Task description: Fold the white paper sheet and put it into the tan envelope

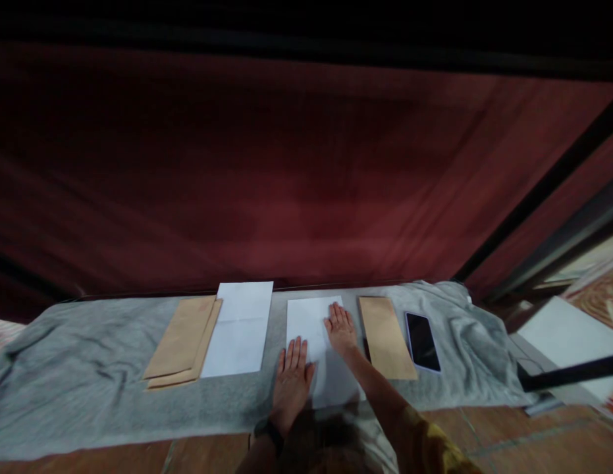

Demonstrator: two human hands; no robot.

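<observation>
A white sheet of paper lies on a grey cloth in front of me. My left hand rests flat on the sheet's lower left part, fingers stretched out and together. My right hand lies flat on the sheet's upper right part, fingers spread. Neither hand holds anything. A brown envelope lies just right of the sheet, and a dark phone lies right of that.
Left of the sheet lie another white sheet and two stacked brown envelopes. A dark red curtain hangs behind the cloth. At the right are a white board and a black bar.
</observation>
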